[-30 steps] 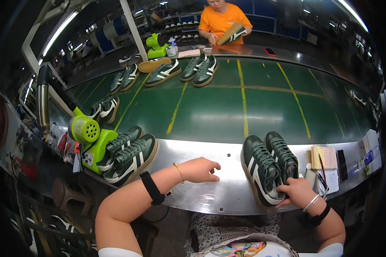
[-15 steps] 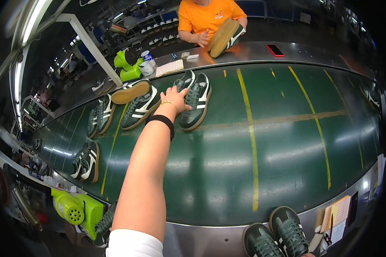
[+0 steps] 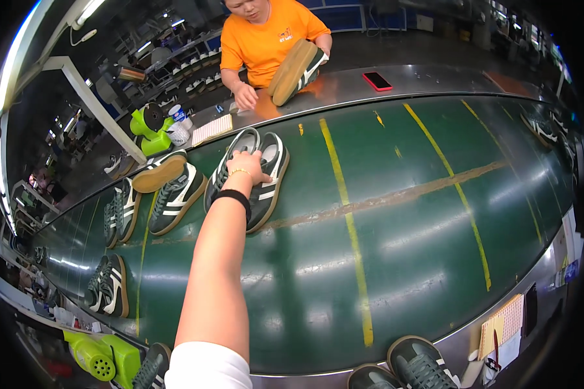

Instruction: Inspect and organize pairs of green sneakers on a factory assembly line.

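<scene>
Gripping a dark green sneaker pair [image 3: 250,175] with our left hand [image 3: 245,166] on the green conveyor belt [image 3: 402,227]; our right hand is out of view.

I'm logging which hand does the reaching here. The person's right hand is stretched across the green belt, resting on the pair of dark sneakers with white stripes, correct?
Not quite: the head view shows the left hand, with a black band at the wrist, stretched across the green belt and resting on the pair of dark sneakers with white stripes. The right hand is out of view.
</scene>
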### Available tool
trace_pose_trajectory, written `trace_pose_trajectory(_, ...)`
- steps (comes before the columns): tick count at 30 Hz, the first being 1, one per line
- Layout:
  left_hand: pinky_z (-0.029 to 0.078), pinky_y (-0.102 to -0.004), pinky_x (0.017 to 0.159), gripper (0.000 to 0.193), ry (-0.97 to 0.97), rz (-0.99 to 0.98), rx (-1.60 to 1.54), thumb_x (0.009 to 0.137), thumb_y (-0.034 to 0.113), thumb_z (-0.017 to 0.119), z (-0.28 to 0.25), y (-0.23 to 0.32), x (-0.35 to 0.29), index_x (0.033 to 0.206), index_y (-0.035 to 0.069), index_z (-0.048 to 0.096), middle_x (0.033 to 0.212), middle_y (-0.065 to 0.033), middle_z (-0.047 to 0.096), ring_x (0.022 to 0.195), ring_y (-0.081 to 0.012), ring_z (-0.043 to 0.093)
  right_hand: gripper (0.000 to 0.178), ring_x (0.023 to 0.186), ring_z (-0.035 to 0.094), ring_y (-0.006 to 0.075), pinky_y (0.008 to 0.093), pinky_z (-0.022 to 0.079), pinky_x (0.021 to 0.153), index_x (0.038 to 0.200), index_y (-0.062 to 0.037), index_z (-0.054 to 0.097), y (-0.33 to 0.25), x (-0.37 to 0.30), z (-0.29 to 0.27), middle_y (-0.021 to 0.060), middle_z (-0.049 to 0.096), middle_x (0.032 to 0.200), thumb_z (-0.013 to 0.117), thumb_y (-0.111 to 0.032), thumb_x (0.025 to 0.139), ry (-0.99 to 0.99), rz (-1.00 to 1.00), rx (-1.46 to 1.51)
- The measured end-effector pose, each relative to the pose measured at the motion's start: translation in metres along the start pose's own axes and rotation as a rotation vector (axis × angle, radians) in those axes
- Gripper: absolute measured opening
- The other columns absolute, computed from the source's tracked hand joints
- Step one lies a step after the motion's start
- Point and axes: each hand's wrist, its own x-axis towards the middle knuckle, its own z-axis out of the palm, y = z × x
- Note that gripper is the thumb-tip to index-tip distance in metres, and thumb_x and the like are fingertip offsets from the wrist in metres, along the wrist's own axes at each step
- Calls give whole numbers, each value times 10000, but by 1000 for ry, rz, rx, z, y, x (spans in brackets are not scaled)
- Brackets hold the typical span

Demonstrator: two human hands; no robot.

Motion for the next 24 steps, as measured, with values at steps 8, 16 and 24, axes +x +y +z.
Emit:
trace_pose_trajectory(8,380,-361,798,431,325,937,122,514,269,757,-10,-22,-255,842,131,515,938,-50,503,957,-247,472,301,730,530,240,336,433,669,927,-133,595,-16,-10,7,67,501,785,644,-148,631,-50,3,-50)
trace_pose_trajectory(16,267,-406,1045,136,188,1430,295,692,160,527,41,-4,-547,824,188,506,1097,23,523,1152,-160,422,436,598,483,214,338,377,565,830,-212,604,-24,-5,30,22,401,646,713,-448,480,94,-118,-354)
trace_pose_trajectory(24,283,-424,1017,570,379,439,-664,681,108,642,113,-70,-649,1205,58,423,1281,-154,399,1189,-336,391,748,940,508,282,367,406,813,1149,-95,510,-136,-6,14,111,524,1023,781,-115,452,326,-172,-267)
